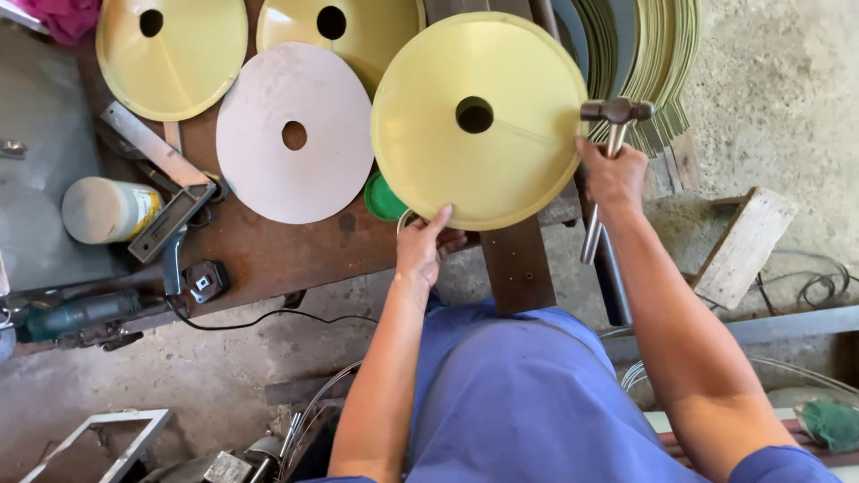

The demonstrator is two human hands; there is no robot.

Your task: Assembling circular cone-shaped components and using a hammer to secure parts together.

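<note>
Two hands busy: left hand [420, 243] fingers pinching yellow disc [479, 121] rim, right hand [614, 174] fingers wrapped round hammer [616, 111]. Best kept steady, light taps along the edge.

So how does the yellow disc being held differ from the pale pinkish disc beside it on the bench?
The held yellow disc is glossy yellow; the pinkish disc is matt and pale. The yellow disc is gripped at its lower edge by the left hand, with the right hand holding a hammer at its rim; the pinkish disc lies untouched. The yellow one looks larger. Both are round with a centre hole.
</note>
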